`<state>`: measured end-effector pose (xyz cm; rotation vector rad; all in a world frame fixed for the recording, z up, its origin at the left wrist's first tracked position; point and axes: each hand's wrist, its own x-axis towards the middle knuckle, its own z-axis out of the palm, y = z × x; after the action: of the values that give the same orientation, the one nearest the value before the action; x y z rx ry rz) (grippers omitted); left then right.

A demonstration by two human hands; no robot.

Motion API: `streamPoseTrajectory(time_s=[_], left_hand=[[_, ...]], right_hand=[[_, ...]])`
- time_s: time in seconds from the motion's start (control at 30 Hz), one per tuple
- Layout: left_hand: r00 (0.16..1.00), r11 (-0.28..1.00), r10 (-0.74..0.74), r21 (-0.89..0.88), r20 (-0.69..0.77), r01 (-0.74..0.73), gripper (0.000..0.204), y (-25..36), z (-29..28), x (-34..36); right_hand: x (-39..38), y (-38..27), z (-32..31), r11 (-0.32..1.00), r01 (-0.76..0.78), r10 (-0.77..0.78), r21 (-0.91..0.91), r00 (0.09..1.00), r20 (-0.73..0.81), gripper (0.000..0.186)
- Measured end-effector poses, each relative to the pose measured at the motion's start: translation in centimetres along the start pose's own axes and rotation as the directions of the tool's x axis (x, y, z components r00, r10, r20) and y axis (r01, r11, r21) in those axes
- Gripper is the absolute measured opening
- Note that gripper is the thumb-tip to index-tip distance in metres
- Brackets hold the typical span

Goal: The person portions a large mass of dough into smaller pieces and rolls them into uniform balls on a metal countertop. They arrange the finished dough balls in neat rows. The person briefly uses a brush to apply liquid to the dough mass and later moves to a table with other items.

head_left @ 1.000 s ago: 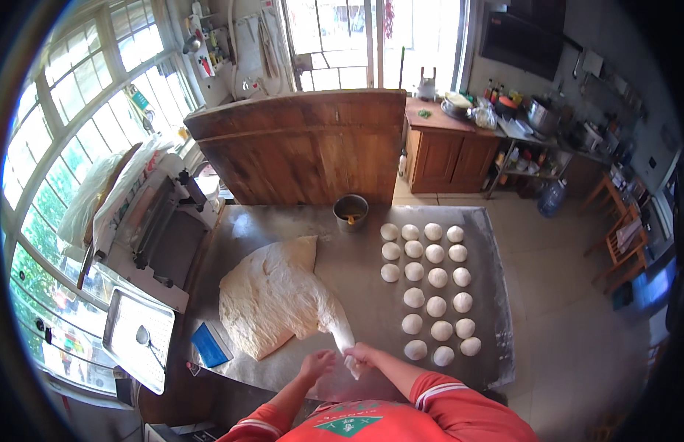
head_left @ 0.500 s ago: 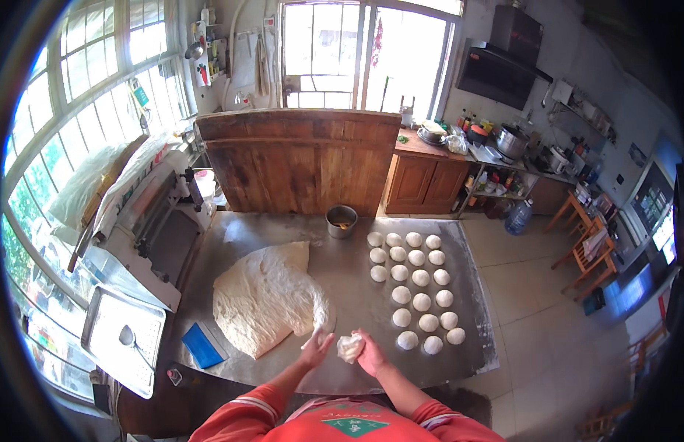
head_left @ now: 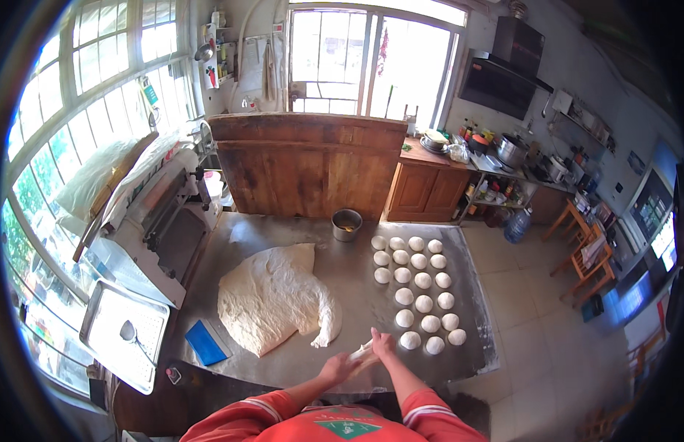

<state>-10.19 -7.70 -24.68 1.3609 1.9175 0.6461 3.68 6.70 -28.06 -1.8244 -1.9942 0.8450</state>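
Observation:
A small pale piece of dough (head_left: 363, 356) is stretched between my two hands, close to the table's front edge. My left hand (head_left: 336, 368) is closed on its lower end. The fingers of my right hand (head_left: 384, 343) grip its upper end, farther from me. To the left spreads a large slab of soft dough (head_left: 264, 302), its narrow tongue curling toward me and resting apart from both hands. Rows of round dough balls (head_left: 423, 280) sit on the right side of the metal table (head_left: 342, 276).
A metal pot (head_left: 347, 225) stands at the table's far edge, before an upright wooden board (head_left: 309, 169). On the left are a blue dough scraper (head_left: 206, 343), a tray (head_left: 110, 313) with a ladle, and a roller machine (head_left: 165, 228). Tiled floor (head_left: 518, 295) lies to the right.
My left hand has left the slab's tongue and come down and right to the small dough piece. The right hand has shifted right, and the piece is now drawn out longer.

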Motion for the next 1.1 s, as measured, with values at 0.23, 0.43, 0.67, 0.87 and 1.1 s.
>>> streamPoseTrajectory(time_s=[0.23,0.43,0.67,0.87,1.1], left_hand=[[0.783,0.653,-0.554,-0.436,0.282,0.619,0.056,-9.8,2.6,2.6],[0.728,0.564,-0.619,-0.479,0.295,0.673,0.046,-6.9,5.0,3.8],[0.806,0.356,-0.397,-0.735,0.440,0.577,0.048,-7.2,5.8,3.7],[0.839,-0.149,-0.156,-0.852,0.522,0.502,0.057,2.0,-1.2,0.9],[0.945,0.187,0.315,-0.982,0.085,0.026,0.046,10.1,-9.2,-3.0]], right_hand=[[-11.4,-2.1,1.8,0.698,0.673,-0.650,-0.245,0.739,0.177,0.071],[-11.3,-0.8,2.7,0.840,0.535,-0.541,0.084,0.837,0.077,0.055],[-9.4,-1.0,2.9,0.944,0.011,-0.006,0.330,1.000,-0.017,0.039],[-7.5,-3.7,-3.6,0.963,0.204,-0.151,0.175,0.949,-0.277,0.031],[-11.6,-15.4,-15.4,0.827,0.541,-0.482,0.154,0.822,-0.302,0.036]])
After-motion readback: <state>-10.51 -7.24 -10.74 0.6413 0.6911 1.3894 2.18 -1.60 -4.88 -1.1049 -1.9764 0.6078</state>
